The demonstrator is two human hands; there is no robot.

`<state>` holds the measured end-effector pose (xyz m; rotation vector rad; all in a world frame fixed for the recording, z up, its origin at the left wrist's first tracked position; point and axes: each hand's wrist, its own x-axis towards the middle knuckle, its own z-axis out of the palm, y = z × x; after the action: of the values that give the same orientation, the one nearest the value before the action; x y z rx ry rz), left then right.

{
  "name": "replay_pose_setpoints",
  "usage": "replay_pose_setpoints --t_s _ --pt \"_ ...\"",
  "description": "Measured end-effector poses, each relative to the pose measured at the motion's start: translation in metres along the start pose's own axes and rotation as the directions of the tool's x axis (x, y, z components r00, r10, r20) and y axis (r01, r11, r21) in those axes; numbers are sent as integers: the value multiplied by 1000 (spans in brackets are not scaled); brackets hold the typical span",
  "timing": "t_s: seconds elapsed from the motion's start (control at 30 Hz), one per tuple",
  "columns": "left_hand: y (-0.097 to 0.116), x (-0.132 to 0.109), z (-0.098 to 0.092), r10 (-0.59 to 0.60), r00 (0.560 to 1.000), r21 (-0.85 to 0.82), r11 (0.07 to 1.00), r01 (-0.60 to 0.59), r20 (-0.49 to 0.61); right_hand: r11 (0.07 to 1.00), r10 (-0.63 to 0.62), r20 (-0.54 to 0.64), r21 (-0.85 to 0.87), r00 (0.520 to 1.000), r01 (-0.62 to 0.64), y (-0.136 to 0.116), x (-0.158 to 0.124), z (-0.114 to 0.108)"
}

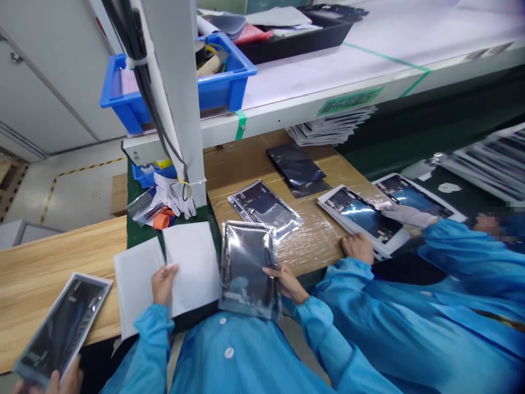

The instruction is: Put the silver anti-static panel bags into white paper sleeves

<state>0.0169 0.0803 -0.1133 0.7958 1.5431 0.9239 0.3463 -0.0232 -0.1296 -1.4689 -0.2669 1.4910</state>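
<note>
My right hand (289, 282) grips the right side of a dark flat panel in a clear plastic bag (248, 268), held tilted at the table's front edge. Glare on the film hides some of the panel's detail. The fingers of my left hand (164, 283) are closed at the left edge of a white foam sheet (192, 262), just left of the bagged panel. Under my left wrist lies another white sheet (137, 279). A second bagged panel (264, 205) rests on brown cardboard beyond my right hand.
A post (186, 104) and raised shelf (287, 112) stand ahead, with a blue bin (225, 71). White gloves (176, 194) and an orange roll (161, 220) lie by the post. Co-workers' hands handle panels at right (361, 249) and lower left (68, 377).
</note>
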Motion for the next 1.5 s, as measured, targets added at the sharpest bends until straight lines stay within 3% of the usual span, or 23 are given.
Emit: replay_pose_setpoints --t_s 0.07,0.1,0.2,0.27,0.33,0.43,0.57,0.67,0.87,1.07,1.17,1.3,1.4,1.5 --pt "38 -2 -24 38 999 62 997 -37 -22 998 59 29 33 998 -60 -5 -3 -8" --pt "59 -6 -34 131 991 202 972 -122 -34 996 85 31 32 996 -86 -6 -3 -9" --pt "111 -18 -50 456 889 578 718 -388 29 995 96 -11 -9 995 -97 -6 -1 -1" --pt "125 -22 -46 515 839 683 550 -481 176 998 63 -41 -10 997 -63 -3 0 6" --pt "118 -16 -31 428 847 716 479 -509 315 999 45 -61 2 997 -45 0 -1 12" --pt "80 10 -2 218 885 751 468 -465 412 999 31 -67 -11 997 -32 5 -5 15" --pt "25 44 26 136 915 793 461 -398 380 1000 11 -63 -28 998 -13 10 -11 16" --pt "1 51 35 146 943 834 440 -332 298 998 39 -50 -54 998 -42 13 -16 19" --pt "-10 43 49 246 959 890 393 -230 140 988 91 7 -130 996 -89 16 -17 32" --pt "-7 35 63 329 938 895 376 -240 113 978 137 48 -168 989 -127 11 -17 48" --pt "-6 34 66 351 930 897 367 -246 111 976 148 59 -167 987 -136 9 -17 54" --pt "-12 34 60 364 899 872 324 -367 243 982 117 23 -151 993 -113 14 -5 65" --pt "-23 29 39 367 887 873 287 -393 279 986 80 -6 -144 997 -80 21 10 74" --pt "-39 18 6 382 902 910 268 -318 203 985 34 -7 -171 999 -34 27 21 80"
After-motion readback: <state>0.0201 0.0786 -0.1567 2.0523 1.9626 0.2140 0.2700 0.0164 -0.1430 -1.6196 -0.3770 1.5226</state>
